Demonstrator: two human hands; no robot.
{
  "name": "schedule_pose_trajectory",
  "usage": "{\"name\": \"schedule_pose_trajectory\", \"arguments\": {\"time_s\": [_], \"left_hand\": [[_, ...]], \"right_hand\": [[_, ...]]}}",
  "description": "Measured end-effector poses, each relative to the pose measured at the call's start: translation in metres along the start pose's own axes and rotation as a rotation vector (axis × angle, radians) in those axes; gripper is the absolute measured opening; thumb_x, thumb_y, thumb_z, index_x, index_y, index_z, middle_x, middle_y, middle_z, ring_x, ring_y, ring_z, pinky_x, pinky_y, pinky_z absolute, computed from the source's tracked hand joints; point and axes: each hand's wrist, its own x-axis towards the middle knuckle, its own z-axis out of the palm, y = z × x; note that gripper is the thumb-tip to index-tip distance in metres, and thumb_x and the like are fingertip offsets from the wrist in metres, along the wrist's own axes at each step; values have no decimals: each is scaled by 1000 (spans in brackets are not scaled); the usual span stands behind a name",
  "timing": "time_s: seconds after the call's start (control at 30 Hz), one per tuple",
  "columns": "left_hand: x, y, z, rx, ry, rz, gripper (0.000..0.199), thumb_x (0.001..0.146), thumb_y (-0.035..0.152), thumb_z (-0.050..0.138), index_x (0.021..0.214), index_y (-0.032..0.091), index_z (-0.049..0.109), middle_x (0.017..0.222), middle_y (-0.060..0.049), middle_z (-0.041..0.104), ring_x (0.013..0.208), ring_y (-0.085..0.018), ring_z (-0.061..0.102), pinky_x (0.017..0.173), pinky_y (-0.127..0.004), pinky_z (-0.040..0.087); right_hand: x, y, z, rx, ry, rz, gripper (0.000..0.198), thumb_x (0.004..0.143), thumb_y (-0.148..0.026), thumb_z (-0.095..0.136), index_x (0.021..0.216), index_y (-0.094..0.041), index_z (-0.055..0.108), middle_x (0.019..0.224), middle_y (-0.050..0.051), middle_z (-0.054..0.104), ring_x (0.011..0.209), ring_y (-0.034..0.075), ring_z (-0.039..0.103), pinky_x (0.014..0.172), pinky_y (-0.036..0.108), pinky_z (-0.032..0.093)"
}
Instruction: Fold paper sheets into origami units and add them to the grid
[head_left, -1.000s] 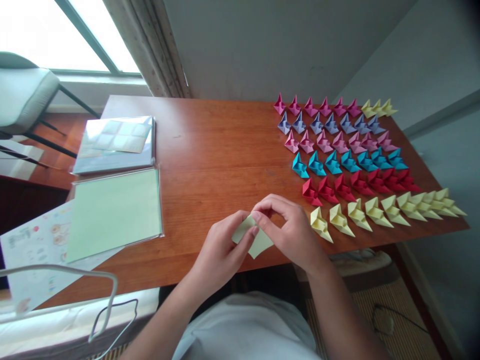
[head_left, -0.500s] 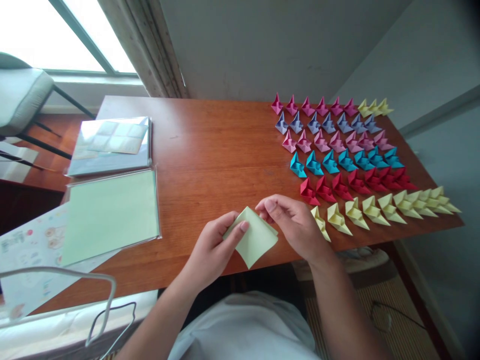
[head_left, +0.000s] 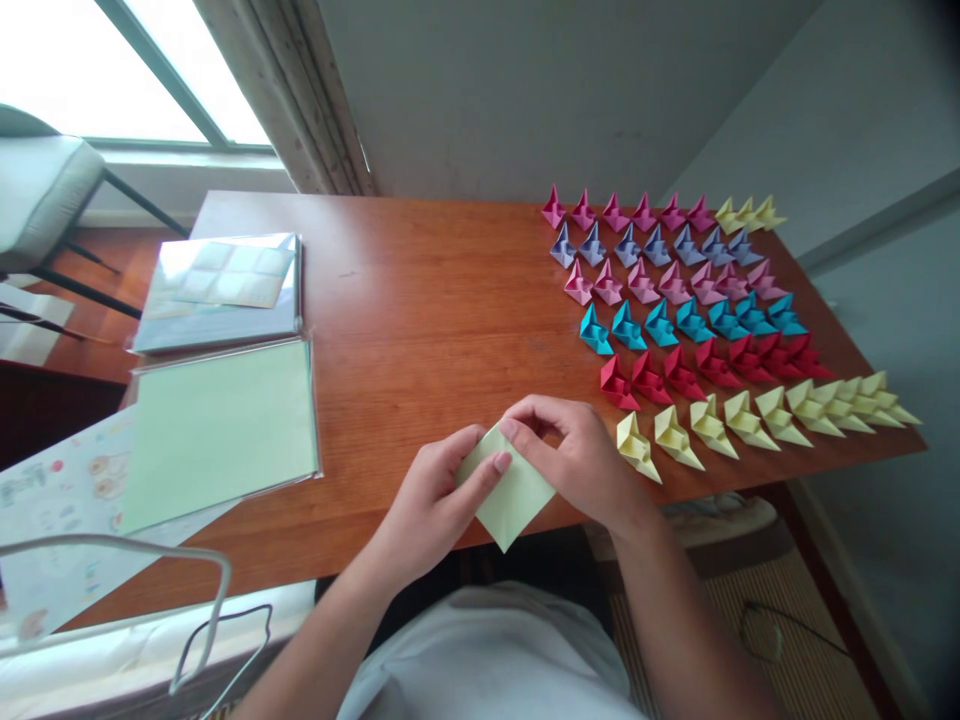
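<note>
Coloured lettering and small pictures are printed on a white paper sheet (head_left: pixel 75 590) at the left of the brown wood-grained table (head_left: pixel 420 290); the lettering is too small to be read. The sheet is partly covered by a flat rectangular stack of pale green paper (head_left: pixel 217 440), which is contained in a clear plastic sleeve. Beyond it, a glossy blue-grey rectangular pack (head_left: pixel 217 325) is placed, with a thin card printed with pale squares (head_left: pixel 236 275) lying on its upper face.

A pale yellow-green square of smooth paper (head_left: pixel 517 505) is held diamond-wise at the near edge of the table, one corner pointed toward the wearer. Its left side is pinched between the thumb and fingers of the left hand (head_left: pixel 439 490), the thumb being laid on the upper face. Its far corner is pinched between the thumb and curled fingers of the right hand (head_left: pixel 589 460).

At the right, pointed folded-paper pieces (head_left: pixel 661 327) are arranged in six rows: magenta with yellow, lavender, pink, blue, red and, nearest the right hand, pale yellow.
</note>
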Motion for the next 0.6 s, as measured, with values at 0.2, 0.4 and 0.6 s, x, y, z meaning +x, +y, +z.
{"name": "schedule_pose_trajectory", "arguments": {"time_s": [0.2, 0.4, 0.6], "left_hand": [[1, 0, -1, 25, 10, -9, 32, 92, 43, 61, 76, 16, 57, 65, 4, 44, 61, -9, 40, 54, -22, 30], [1, -3, -2, 31, -18, -3, 34, 94, 46, 58, 77, 16, 56, 66, 5, 44, 61, -10, 41, 54, -23, 30], [1, -3, -4, 128, 50, 38, 37, 96, 45, 55, 72, 17, 52, 64, 5, 42, 59, -9, 39, 55, -23, 29]], "right_hand": [[0, 2, -1, 1, -18, 9, 21, 96, -29, 57, 83, -17, 69, 77, 0, 69, 71, 13, 61, 62, 23, 45], [0, 4, -2, -79, 3, -18, 23, 96, -29, 59, 79, -17, 69, 75, -1, 70, 69, 13, 61, 61, 23, 43], [0, 6, -3, -112, -30, 0, 30, 97, -36, 59, 76, -17, 69, 69, -2, 67, 63, 11, 57, 57, 23, 39]]}}
